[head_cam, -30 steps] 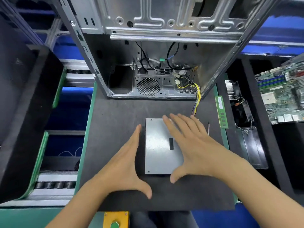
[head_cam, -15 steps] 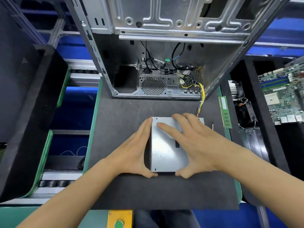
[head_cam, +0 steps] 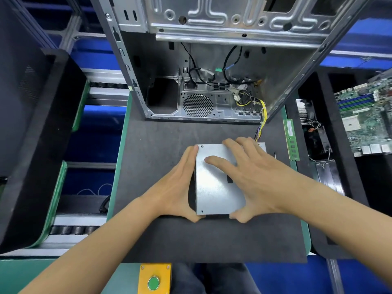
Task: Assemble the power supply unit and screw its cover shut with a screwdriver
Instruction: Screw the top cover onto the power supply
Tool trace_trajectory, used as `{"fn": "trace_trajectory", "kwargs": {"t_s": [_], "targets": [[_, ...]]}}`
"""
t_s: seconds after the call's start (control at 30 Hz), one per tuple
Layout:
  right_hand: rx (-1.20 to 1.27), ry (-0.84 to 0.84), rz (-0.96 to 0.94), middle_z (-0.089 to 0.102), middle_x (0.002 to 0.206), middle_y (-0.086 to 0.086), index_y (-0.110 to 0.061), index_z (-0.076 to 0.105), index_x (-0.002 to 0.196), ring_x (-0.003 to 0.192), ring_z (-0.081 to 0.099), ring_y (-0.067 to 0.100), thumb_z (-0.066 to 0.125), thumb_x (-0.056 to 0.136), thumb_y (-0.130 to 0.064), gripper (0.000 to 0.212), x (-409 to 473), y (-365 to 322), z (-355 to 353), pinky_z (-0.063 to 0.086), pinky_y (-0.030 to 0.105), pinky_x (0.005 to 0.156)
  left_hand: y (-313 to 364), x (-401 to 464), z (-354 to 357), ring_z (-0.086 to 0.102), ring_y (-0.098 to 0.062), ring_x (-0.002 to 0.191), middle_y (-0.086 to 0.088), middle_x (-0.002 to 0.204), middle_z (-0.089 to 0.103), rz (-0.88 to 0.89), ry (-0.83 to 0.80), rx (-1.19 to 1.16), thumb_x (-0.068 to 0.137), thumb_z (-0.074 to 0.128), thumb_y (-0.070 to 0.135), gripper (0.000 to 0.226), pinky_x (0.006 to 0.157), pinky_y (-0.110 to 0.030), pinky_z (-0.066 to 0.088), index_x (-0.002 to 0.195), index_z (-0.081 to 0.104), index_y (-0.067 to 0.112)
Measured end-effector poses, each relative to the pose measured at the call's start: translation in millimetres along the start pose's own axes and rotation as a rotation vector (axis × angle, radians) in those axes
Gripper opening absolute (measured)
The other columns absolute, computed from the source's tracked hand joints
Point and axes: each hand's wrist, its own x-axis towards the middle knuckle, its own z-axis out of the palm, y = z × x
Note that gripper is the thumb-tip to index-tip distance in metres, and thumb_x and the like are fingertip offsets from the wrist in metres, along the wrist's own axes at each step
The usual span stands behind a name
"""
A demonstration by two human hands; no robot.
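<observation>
My left hand (head_cam: 176, 187) lies flat against the nine o'clock side of the power supply unit (head_cam: 214, 187), fingers straight along that edge, thumb hooked under the near corner at six o'clock. My right hand (head_cam: 254, 179) lies spread over the cover (head_cam: 212, 196), fingers long and relaxed across the top toward twelve and ten o'clock, thumb tucked against the near edge. So both hands are spread wide and pressing, neither curled round anything. The cover is a plain silver sheet with a small screw hole at the far left corner and another at the near left corner, and a dark rectangular slot peeking out by my right palm. The unit sits in the middle of the black mat (head_cam: 169, 240) on the counter (head_cam: 118, 166). At twelve o'clock stands the open computer case (head_cam: 212, 60), with a perforated fan grille low inside, black cables above it, and a bundle of yellow and mixed wires (head_cam: 262, 122) trailing out of its right corner down toward the unit. At three o'clock, just beside the unit, a thin dark tool (head_cam: 275, 154) lies on the mat; I cannot tell whether it is the screwdriver. Past it a green memory stick (head_cam: 291, 141) lies along the mat's edge, and farther out at two o'clock a motherboard (head_cam: 367, 117) rests in a black foam tray. At six o'clock, near my body, a yellow box with a green button (head_cam: 153, 282)
</observation>
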Motion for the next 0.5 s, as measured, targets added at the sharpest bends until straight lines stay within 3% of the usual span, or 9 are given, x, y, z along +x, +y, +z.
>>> {"fn": "trace_trajectory", "kwargs": {"t_s": [0.13, 0.2, 0.3, 0.43, 0.5], "targets": [[-0.058, -0.063, 0.009, 0.027, 0.146, 0.020, -0.024, 0.008, 0.156, 0.130, 0.031, 0.042, 0.053, 0.049, -0.092, 0.134, 0, 5, 0, 0.030, 0.051, 0.111, 0, -3, -1, 0.014, -0.006, 0.149, 0.017, 0.163, -0.007, 0.001, -0.004, 0.035, 0.049, 0.089, 0.066, 0.161, 0.115, -0.026, 0.027, 0.149, -0.033, 0.038], [-0.053, -0.076, 0.036, 0.006, 0.157, 0.023, -0.024, -0.016, 0.155, 0.142, 0.012, 0.044, 0.045, 0.047, -0.100, 0.146, 2, 16, -1, 0.016, 0.054, 0.118, -1, -6, -4, -0.004, 0.002, 0.151, 0.025, 0.161, -0.021, -0.018, -0.008, 0.025, 0.046, 0.087, 0.074, 0.164, 0.120, -0.023, 0.012, 0.146, -0.037, 0.040], [0.095, -0.078, 0.030, -0.031, 0.158, 0.017, -0.029, -0.036, 0.147, 0.148, -0.020, 0.039, 0.042, 0.041, -0.104, 0.151, 4, 24, -1, -0.002, 0.052, 0.119, 0, -11, -7, -0.010, 0.005, 0.149, 0.030, 0.157, -0.029, -0.067, -0.019, 0.022, 0.038, 0.085, 0.082, 0.168, 0.120, -0.029, 0.009, 0.146, -0.038, 0.041], [0.270, -0.093, -0.055, -0.026, 0.162, 0.010, -0.036, -0.037, 0.145, 0.148, -0.026, 0.029, 0.047, 0.038, -0.103, 0.152, 7, 5, 4, -0.015, 0.044, 0.116, 6, -10, -13, -0.018, 0.007, 0.147, 0.029, 0.157, -0.030, -0.049, -0.012, 0.014, 0.038, 0.086, 0.080, 0.168, 0.120, -0.030, 0.006, 0.147, -0.036, 0.041], [0.266, -0.070, -0.076, -0.014, 0.164, 0.013, -0.034, -0.035, 0.147, 0.150, -0.017, 0.031, 0.047, 0.042, -0.103, 0.150, 11, -2, 6, -0.007, 0.048, 0.122, 10, -9, -18, -0.017, 0.003, 0.149, 0.027, 0.158, -0.030, -0.031, -0.015, 0.004, 0.039, 0.087, 0.079, 0.168, 0.120, -0.032, 0.006, 0.147, -0.035, 0.041]]}}
